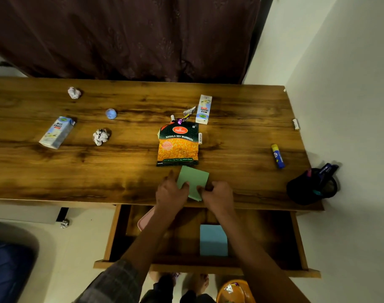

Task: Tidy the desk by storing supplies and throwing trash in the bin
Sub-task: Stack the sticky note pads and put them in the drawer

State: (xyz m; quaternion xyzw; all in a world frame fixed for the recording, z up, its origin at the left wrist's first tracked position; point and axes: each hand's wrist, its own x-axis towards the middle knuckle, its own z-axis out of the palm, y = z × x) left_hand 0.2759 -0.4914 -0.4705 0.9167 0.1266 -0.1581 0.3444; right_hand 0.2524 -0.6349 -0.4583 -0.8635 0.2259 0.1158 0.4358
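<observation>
A green sticky-note pad (193, 179) lies near the wooden desk's (121, 167) front edge. My left hand (170, 191) pinches its left side and my right hand (218, 194) grips its right corner. Below them the drawer (296, 237) stands open, holding a blue pad (213, 240) and a pink item (145, 218). On the desk lie an orange snack packet (178, 145), two milkshake cartons (56, 132) (203, 109), two crumpled paper balls (74, 92) (101, 136), a candy wrapper (185, 117), a blue cap (111, 113) and a glue stick (278, 156).
A black pen holder (312, 186) with pens stands at the desk's right front corner, beside the white wall. An orange bin (234, 291) sits on the floor under the drawer. Another paper ball (64, 223) lies on the floor at left. A dark curtain hangs behind.
</observation>
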